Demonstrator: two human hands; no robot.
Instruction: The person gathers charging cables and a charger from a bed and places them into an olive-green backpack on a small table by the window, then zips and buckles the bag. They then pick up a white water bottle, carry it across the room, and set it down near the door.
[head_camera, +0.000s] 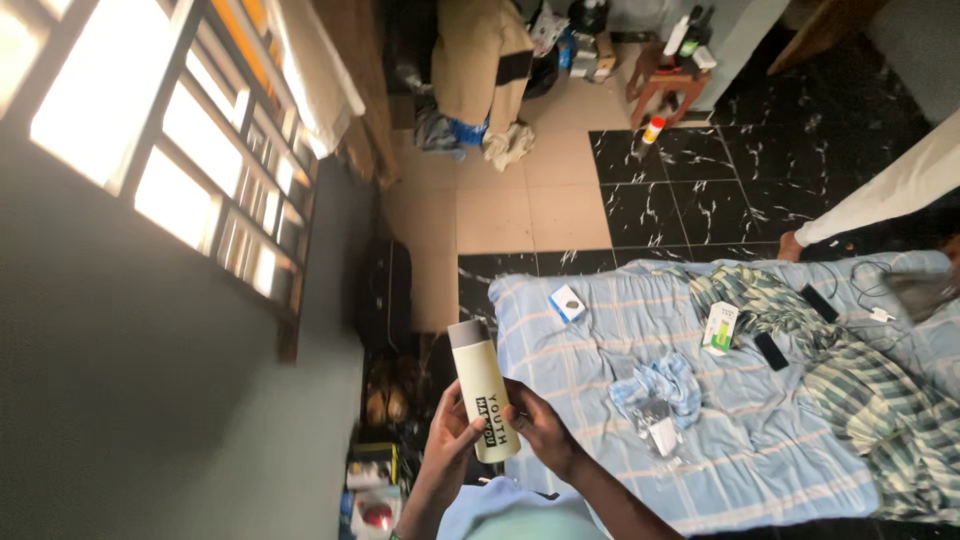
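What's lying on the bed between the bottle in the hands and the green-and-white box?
In the head view, a crumpled light blue cloth lies between the bottle and the green-and-white box, on the striped sheet.

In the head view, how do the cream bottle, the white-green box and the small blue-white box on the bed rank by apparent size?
1. cream bottle, held near the camera, so this is unsure.
2. white-green box.
3. blue-white box, nearly alike.

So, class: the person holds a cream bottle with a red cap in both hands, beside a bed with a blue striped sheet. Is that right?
Not quite. In the head view the cream bottle, held by the left hand and right hand, has a grey cap, not red. The bed with the blue striped sheet is right.
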